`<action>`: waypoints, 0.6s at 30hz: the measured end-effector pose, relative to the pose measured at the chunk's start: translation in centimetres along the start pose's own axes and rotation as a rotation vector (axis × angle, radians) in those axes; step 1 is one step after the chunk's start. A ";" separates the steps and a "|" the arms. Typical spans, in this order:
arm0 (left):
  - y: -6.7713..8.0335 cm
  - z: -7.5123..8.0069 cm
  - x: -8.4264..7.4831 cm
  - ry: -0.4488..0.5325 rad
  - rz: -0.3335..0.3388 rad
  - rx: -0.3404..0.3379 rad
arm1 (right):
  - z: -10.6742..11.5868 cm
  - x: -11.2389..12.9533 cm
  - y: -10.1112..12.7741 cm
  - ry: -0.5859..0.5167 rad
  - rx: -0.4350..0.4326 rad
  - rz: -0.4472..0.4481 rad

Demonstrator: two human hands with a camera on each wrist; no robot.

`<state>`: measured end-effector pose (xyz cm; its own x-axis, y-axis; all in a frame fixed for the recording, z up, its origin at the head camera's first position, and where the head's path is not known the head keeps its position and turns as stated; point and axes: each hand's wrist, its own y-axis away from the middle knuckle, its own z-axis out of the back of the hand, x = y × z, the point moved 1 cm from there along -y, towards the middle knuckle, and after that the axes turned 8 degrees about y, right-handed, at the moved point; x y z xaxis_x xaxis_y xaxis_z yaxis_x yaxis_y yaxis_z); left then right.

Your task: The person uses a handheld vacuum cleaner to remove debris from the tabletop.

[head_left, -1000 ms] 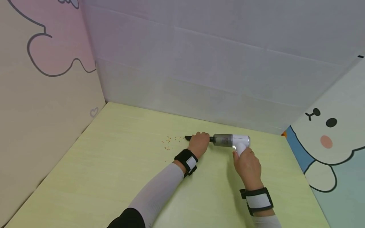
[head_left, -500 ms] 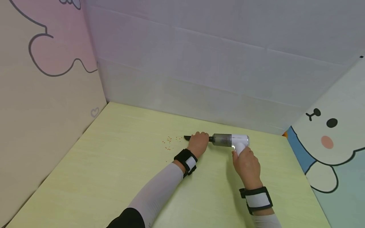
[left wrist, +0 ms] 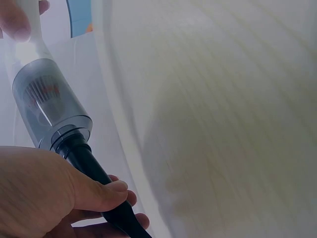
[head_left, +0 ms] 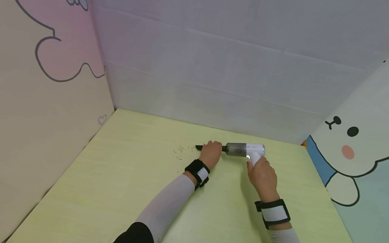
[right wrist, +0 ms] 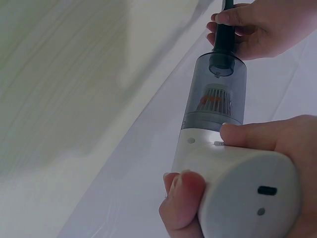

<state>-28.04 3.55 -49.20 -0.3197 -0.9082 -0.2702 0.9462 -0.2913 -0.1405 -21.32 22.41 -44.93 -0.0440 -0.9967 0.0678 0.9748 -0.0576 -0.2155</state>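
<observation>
A white handheld vacuum cleaner [head_left: 255,148] with a clear grey dust cup [right wrist: 218,94] lies level across the head view, its nozzle toward the left. My right hand [head_left: 263,179] grips its handle, the thumb up by the cup's edge in the right wrist view. Around the black nozzle tube [left wrist: 91,163] my left hand [head_left: 211,154] curls its fingers. The flat nozzle tip juts out left of that hand, close over the table. Small orange-red crumbs [head_left: 180,148] lie scattered just left of the tip. Inside the cup, some orange-red bits show against the ribbed filter [right wrist: 217,99].
The pale yellow table [head_left: 127,189] runs back to a plain whitish wall [head_left: 197,67]. Printed panels stand on both sides, a pink and beige one [head_left: 70,101] at left and one with a cartoon animal [head_left: 346,158] at right.
Both hands and the vacuum cleaner have shifted very slightly left, bringing the nozzle tip nearer the crumbs. The head view has turned a little. Both grips stay the same.
</observation>
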 end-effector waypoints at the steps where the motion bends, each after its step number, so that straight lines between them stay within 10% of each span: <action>1: 0.0 0.0 0.0 0.003 0.001 0.002 | 0.0 0.0 0.0 -0.001 -0.001 0.001; 18: 0.0 0.1 0.1 -0.011 0.011 0.027 | -0.1 0.2 -0.1 -0.002 0.000 0.003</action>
<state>-28.09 3.41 -49.18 -0.3085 -0.9147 -0.2612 0.9508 -0.2888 -0.1119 -21.39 22.22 -44.96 -0.0405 -0.9968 0.0691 0.9749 -0.0546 -0.2158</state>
